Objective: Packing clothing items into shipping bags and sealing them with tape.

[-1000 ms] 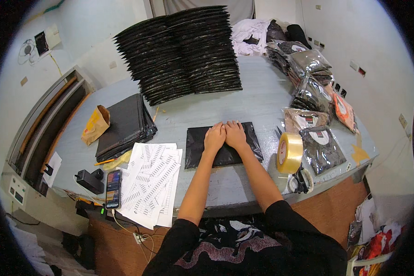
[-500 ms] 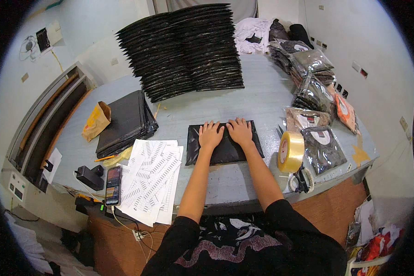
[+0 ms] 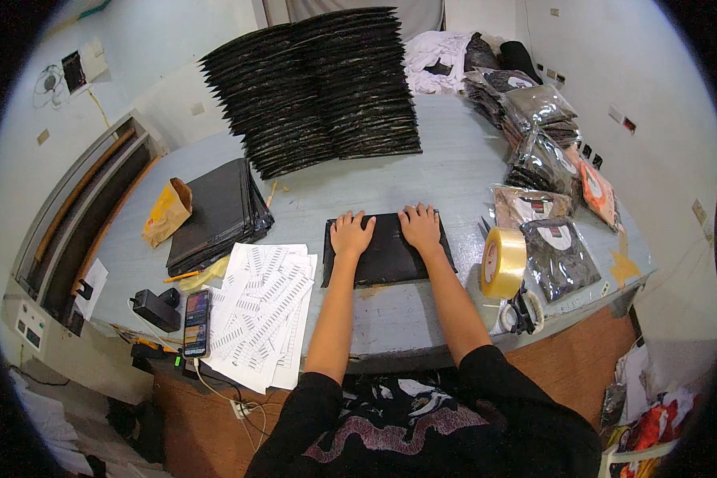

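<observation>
A black plastic mailer bag (image 3: pixel 388 253) lies flat near the front edge of the table. On its upper left part rests my left hand (image 3: pixel 352 233), palm down, with the fingers stretched out. Pressed flat on the upper right part is my right hand (image 3: pixel 420 227), its fingers pointing away from me. Neither hand grips the bag. To the right stands a roll of clear tape (image 3: pixel 503 263), with black-handled scissors (image 3: pixel 524 312) beside it. Printed paper sheets (image 3: pixel 259 311) are spread to the left of my left forearm.
A tall stack of filled black bags (image 3: pixel 319 95) stands at the back. Flat black bags (image 3: pixel 215 207) are piled at left under a yellow-brown paper pouch (image 3: pixel 167 211). A phone (image 3: pixel 197 323) lies by the sheets. Clear-bagged garments (image 3: pixel 542 171) line the right edge.
My hands have slid apart across the bag, the left one to the left and the right one slightly to the right. The bag's surface looks flatter.
</observation>
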Demonstrator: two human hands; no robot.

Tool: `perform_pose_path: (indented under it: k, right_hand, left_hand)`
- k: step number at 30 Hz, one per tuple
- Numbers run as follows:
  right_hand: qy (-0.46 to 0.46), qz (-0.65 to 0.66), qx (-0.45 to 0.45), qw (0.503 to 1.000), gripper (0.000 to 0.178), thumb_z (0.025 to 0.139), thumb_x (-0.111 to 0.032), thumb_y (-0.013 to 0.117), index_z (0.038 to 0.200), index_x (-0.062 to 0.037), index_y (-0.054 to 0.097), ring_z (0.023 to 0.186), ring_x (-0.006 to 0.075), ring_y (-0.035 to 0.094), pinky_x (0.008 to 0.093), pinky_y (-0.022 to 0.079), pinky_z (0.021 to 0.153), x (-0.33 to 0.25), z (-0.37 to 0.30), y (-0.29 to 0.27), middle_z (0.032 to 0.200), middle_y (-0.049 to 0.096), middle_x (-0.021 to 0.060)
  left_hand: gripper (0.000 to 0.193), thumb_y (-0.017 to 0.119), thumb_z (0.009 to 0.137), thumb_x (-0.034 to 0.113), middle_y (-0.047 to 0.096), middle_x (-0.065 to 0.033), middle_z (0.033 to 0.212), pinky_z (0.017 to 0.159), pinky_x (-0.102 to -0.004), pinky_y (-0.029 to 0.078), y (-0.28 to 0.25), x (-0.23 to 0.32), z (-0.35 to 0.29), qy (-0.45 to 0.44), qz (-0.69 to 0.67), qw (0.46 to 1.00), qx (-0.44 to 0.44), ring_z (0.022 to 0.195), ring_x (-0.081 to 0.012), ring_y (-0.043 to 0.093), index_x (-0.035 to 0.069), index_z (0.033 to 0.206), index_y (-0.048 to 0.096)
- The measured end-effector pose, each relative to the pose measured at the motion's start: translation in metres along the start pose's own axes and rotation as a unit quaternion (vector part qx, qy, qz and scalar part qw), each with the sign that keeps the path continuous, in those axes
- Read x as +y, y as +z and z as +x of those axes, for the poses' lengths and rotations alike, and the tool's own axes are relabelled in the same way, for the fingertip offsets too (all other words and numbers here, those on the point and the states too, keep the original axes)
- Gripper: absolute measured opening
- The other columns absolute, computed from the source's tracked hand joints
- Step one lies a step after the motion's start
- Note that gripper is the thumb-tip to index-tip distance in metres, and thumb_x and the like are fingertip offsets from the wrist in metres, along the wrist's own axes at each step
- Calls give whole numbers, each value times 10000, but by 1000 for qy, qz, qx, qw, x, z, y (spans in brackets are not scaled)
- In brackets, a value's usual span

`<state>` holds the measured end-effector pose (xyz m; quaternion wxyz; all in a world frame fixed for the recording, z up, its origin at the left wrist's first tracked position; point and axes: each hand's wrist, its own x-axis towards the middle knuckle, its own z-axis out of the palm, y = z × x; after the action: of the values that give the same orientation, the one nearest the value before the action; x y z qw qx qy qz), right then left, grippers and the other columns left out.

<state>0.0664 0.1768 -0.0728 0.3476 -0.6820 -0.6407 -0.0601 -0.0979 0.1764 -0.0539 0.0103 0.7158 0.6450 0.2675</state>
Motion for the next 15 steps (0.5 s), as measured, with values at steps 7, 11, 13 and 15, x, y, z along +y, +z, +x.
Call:
perform_pose_path:
  k: [7, 11, 13, 15]
  right_hand:
    - [-4, -7, 12, 1000, 421, 833, -422, 414, 1073, -113, 568, 1147, 389, 369, 502, 261, 957, 3, 0, 3, 1181, 476, 171]
    - [-5, -15, -11, 1000, 421, 833, -427, 409, 1094, -131, 554, 1153, 388, 364, 502, 261, 957, 2, 0, -2, 1207, 457, 165]
    - [-3, -23, -40, 999, 471, 838, -440, 393, 1142, -102, 514, 1159, 382, 358, 493, 260, 961, 3, 1, -5, 1235, 428, 172]
    - [13, -19, -36, 999, 519, 843, -451, 375, 1176, -65, 472, 1171, 373, 349, 478, 253, 972, 6, 3, -2, 1250, 408, 184]
  left_hand:
    - [562, 367, 791, 579, 419, -102, 1266, 980, -437, 243, -9, -5, 4, 11, 32, 999, -28, 1187, -271, 344, 190, 1174, 502]
    - [603, 347, 792, 600, 398, -120, 1280, 985, -429, 246, -13, -7, 4, 14, 47, 998, -40, 1199, -273, 329, 169, 1191, 486]
    - [614, 353, 794, 592, 399, -127, 1278, 988, -419, 248, -15, -7, 4, 15, 46, 998, -42, 1195, -279, 332, 140, 1190, 482]
    - [626, 358, 797, 583, 400, -135, 1275, 990, -409, 250, -12, -12, 6, 16, 45, 998, -41, 1192, -286, 335, 111, 1189, 479]
